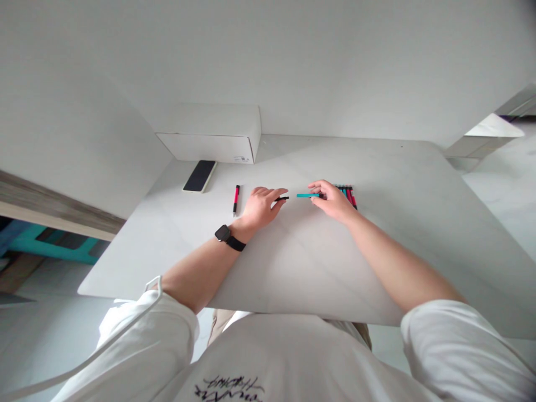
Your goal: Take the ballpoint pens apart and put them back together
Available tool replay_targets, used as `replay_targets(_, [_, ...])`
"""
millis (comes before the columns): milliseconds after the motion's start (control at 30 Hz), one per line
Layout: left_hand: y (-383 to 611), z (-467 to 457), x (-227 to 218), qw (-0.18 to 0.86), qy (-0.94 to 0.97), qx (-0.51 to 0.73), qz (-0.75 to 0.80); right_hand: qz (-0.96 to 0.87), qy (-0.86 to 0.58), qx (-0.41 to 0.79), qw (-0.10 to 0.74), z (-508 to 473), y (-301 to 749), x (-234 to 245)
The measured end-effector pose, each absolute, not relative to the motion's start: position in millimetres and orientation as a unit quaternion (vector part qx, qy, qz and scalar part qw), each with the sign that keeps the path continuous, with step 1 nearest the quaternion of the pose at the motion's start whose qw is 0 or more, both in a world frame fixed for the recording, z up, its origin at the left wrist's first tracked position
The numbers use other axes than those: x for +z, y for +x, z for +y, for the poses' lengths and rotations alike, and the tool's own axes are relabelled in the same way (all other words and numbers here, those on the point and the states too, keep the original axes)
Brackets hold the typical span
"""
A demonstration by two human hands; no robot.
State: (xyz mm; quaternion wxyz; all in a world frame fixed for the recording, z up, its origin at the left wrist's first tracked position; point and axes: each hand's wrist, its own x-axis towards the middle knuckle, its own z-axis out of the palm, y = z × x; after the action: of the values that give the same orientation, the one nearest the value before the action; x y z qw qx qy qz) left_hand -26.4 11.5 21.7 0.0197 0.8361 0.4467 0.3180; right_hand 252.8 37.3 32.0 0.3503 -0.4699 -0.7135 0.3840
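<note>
Between the fingertips of my left hand [262,207] is a small black piece [283,199], perhaps a pen cap; my fingers hide part of it. Facing it across a short gap, a teal pen barrel [307,195] points left from the closed fingers of my right hand [333,200]. Behind and beside my right hand, several pens [350,195] with red, teal and black parts lie in a row, partly covered by it. A red and black pen [237,201] lies alone on the table, left of my left hand.
A dark-screened phone [200,176] lies at the left on the white table [285,268]. Behind it a long white box [209,146] stands against the wall. A black watch [224,233] is on my left wrist. A white cable [104,347] runs by my left sleeve.
</note>
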Motion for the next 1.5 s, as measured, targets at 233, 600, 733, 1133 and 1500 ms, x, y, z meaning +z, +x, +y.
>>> replay_targets(233, [-25, 8, 21, 0.027, 0.877, 0.283, 0.388, -0.576, -0.455, 0.532, 0.422, 42, 253, 33])
replay_targets(600, [-27, 4, 30, 0.067, 0.835, 0.353, 0.417, -0.480, -0.536, 0.581, 0.381, 51, 264, 37])
replay_targets(733, [-27, 4, 30, 0.070, 0.827, 0.362, 0.424, -0.533, -0.550, 0.546, 0.341, 46, 257, 28])
replay_targets(1133, [-24, 2, 33, 0.077, 0.837, 0.346, 0.417, -0.669, -0.572, 0.376, 0.290, 36, 252, 21])
replay_targets(1500, [-24, 2, 33, 0.079, 0.839, 0.351, 0.408, -0.750, -0.524, 0.285, 0.286, 22, 243, 32])
